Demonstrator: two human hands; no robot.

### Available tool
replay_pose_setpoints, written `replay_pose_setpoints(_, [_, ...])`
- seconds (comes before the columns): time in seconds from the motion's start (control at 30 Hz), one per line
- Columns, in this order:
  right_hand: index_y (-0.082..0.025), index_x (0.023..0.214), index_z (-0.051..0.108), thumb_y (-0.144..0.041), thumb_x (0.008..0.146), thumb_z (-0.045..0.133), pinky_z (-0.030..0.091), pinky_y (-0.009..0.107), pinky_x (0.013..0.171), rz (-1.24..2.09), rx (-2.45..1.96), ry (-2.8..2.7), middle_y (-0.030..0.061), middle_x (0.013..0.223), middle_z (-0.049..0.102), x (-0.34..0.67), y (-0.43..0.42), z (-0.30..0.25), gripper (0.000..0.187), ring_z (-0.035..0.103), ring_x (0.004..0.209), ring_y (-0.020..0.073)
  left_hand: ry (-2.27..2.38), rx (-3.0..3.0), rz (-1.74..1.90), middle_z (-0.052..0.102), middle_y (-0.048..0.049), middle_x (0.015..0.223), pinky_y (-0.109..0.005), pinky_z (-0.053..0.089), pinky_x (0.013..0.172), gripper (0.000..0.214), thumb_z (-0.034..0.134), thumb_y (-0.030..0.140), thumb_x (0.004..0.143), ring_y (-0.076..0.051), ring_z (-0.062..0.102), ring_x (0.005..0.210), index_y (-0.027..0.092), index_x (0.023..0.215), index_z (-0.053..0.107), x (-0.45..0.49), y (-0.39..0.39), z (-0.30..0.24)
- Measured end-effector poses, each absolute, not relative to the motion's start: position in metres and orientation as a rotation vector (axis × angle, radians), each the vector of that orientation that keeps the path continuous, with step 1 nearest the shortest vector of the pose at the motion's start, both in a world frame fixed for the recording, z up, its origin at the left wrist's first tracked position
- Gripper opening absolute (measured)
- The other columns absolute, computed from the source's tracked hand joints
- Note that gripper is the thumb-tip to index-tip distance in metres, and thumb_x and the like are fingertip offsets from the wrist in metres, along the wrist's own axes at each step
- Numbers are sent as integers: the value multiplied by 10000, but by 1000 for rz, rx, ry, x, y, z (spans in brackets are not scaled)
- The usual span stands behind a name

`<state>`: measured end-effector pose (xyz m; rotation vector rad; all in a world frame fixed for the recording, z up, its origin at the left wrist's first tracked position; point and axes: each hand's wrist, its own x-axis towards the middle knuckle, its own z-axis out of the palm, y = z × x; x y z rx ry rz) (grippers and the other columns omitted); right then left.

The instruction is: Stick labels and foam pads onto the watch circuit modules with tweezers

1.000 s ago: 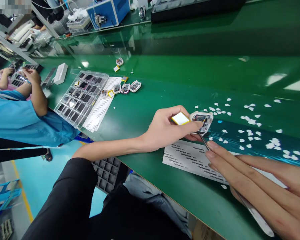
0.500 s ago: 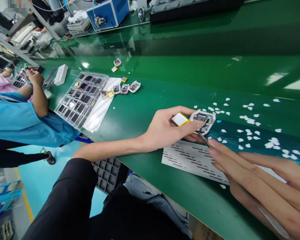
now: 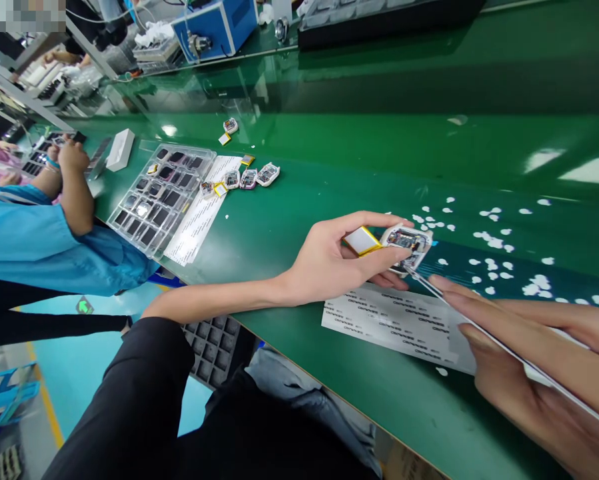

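Observation:
My left hand [image 3: 324, 263] is closed around an opened smartwatch case [image 3: 404, 239], its thumb lying over the exposed circuit board. A silver battery with yellow edges [image 3: 362, 241] sticks out on the near-left side of the case, between thumb and forefinger. In my right hand [image 3: 534, 353] is a pair of slim metal tweezers [image 3: 432, 287], their tip at the lower rim of the case. Whether the tips grip anything is too small to tell. A white printed sheet [image 3: 379, 323] lies on the bench below both hands.
Small white stickers [image 3: 536, 285] are scattered right of the case. Further left lie several opened watch cases [image 3: 268, 175], a clear compartment tray [image 3: 154, 200] and another printed sheet [image 3: 194, 227]. A co-worker in a blue sleeve [image 3: 54, 240] works at the far left.
My right hand has shifted slightly right and changed its angle, so more of the tweezers shows. The watch case is tilted a little differently in my left hand.

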<state>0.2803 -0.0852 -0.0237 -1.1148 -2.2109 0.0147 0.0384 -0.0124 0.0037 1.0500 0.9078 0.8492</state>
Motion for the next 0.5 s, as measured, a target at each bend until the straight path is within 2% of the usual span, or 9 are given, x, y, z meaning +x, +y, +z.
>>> replay_pose_setpoints(0.13, [-437,1556,470,-84,906,648,585,366,691,36,-1064,-2156,-6,1110,765,270,-81,-16,761,714,850,225,890,1044,852,755,3,863,-285,669,703,289,774,253,871,-167,792,709,178,1125,658,40,-14,5])
replay_pose_setpoints(0.27, [-470,1549,466,-131,971,578,577,397,741,48,-1152,-2135,14,1132,737,269,-85,-17,679,701,828,221,892,1022,856,723,33,782,-263,657,681,282,779,213,858,-144,773,669,185,1107,650,40,-13,8])
replay_pose_setpoints(0.5, [-457,1562,445,-104,932,629,585,359,687,19,-1044,-2154,0,1069,742,266,-79,-12,746,691,820,197,877,994,864,731,22,817,-287,662,694,436,891,299,743,-159,771,670,186,1097,663,39,-11,5])
